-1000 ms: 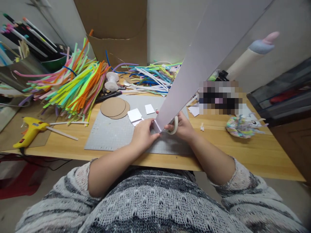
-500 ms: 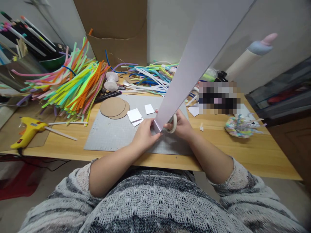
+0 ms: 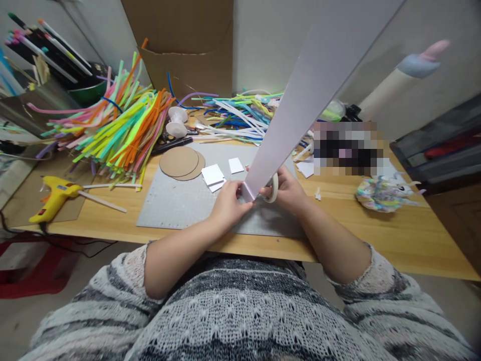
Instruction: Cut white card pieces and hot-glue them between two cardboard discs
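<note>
A long, pale lilac-white board strip (image 3: 296,108) rises at a slant from between my hands toward the top right. At its folded-looking lower end, my left hand (image 3: 228,205) is closed, thumb in front and fingers at the left side. My right hand (image 3: 288,191) is closed around a roll of whitish tape (image 3: 275,188), its fingertips near the strip's lower right edge. Part of those fingers is hidden by the strip. Under both hands lies a grey cutting mat (image 3: 173,208). White square pieces (image 3: 212,174) and brown cardboard discs (image 3: 178,161) lie on it, left of my hands.
A yellow glue gun (image 3: 56,198) lies at the left, its cord hanging over the edge. Bundled pipe cleaners (image 3: 120,130) fill the back left, with more behind the mat. A white spool (image 3: 177,122) stands between them. At the right sits a fluffy pastel figure (image 3: 379,194).
The view has shifted slightly, so everything appears a little further right. Both hands keep their hold on the strip and the tape roll, with hardly any movement.
</note>
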Motion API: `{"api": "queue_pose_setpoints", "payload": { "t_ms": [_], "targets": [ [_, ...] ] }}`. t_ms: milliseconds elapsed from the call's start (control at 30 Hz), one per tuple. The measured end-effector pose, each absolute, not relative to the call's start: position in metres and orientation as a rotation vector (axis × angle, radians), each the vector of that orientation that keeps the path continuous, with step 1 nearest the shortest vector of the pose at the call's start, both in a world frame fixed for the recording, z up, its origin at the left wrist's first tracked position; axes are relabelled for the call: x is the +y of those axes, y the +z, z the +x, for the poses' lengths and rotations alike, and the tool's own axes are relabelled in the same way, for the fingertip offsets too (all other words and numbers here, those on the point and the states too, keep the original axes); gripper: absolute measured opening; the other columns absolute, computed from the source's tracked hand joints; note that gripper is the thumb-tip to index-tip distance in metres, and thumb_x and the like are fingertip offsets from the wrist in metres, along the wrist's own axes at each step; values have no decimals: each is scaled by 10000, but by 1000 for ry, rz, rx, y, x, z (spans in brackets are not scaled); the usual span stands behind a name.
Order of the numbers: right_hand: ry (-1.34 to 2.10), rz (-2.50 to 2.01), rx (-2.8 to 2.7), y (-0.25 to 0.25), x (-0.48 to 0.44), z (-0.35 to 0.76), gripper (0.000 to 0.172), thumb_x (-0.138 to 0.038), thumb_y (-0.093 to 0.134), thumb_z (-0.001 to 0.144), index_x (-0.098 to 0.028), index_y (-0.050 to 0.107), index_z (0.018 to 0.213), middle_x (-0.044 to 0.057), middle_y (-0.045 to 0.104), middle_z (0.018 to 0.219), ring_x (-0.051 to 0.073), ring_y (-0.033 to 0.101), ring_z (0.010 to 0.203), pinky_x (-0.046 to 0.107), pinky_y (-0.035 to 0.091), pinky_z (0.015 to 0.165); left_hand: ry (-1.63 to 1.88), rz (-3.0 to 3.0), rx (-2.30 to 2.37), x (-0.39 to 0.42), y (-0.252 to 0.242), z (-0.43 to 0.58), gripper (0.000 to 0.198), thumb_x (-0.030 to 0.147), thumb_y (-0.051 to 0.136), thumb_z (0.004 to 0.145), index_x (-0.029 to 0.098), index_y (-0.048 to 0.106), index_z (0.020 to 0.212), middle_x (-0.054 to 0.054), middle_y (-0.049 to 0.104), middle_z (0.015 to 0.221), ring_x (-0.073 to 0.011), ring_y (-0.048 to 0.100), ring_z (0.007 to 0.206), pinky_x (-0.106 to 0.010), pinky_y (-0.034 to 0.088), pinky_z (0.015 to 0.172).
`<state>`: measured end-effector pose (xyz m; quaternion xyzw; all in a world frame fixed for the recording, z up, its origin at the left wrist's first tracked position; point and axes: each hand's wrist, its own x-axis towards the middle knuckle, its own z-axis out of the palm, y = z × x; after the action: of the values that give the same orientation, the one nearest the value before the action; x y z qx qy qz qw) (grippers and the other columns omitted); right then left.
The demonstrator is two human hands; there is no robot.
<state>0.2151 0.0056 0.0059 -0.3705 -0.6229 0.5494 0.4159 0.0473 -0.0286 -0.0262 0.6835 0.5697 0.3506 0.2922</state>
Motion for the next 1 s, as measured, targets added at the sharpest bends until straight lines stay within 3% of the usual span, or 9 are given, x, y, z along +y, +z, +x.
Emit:
{"api": "queue_pose_setpoints", "payload": {
  "t_ms": [133, 233, 367, 467, 733, 1000],
  "targets": [
    [1276, -1112, -1470, 16, -7, 228, 515, -544, 756, 603, -231, 476, 901, 7, 642, 827, 137, 591, 640, 278, 493, 581, 936, 1765, 1513, -27, -28, 47, 442, 241, 798, 615, 175, 549, 975, -57, 575, 935, -173, 560, 809, -351, 502, 736],
    [1214, -1316, -1479, 20, -27, 250, 438, -559, 682, 677, -215, 477, 855, 18, 626, 776, 121, 535, 549, 263, 427, 492, 913, 1748, 1520, -25, -28, 46, 448, 260, 808, 600, 170, 537, 945, -55, 564, 934, -172, 555, 807, -352, 500, 728],
    [1071, -1565, -1763, 18, -65, 273, 320, -490, 621, 742, -203, 503, 818, 2, 577, 729, 133, 522, 605, 267, 410, 554, 910, 1756, 1507, -24, -27, 45, 435, 258, 804, 603, 175, 525, 927, -53, 550, 936, -170, 547, 806, -355, 497, 731],
    [900, -1819, -2082, 19, -91, 271, 277, -470, 600, 756, -213, 509, 802, -5, 578, 681, 142, 500, 573, 257, 345, 518, 917, 1765, 1499, -24, -28, 45, 419, 249, 793, 618, 179, 515, 924, -54, 544, 947, -172, 545, 815, -358, 495, 737],
    [594, -2098, -2284, 32, -112, 239, 344, -562, 530, 794, -229, 456, 750, 42, 622, 664, 202, 549, 575, 271, 269, 491, 922, 1783, 1486, -24, -28, 45, 423, 239, 785, 628, 177, 507, 941, -57, 539, 965, -177, 542, 838, -351, 487, 751],
    [642, -2128, -2333, 40, -121, 247, 329, -552, 546, 782, -227, 495, 759, 35, 636, 666, 207, 577, 589, 271, 259, 489, 930, 1806, 1474, -24, -31, 45, 423, 244, 767, 646, 160, 513, 973, -60, 530, 982, -169, 537, 845, -334, 478, 756]
  ]
}}
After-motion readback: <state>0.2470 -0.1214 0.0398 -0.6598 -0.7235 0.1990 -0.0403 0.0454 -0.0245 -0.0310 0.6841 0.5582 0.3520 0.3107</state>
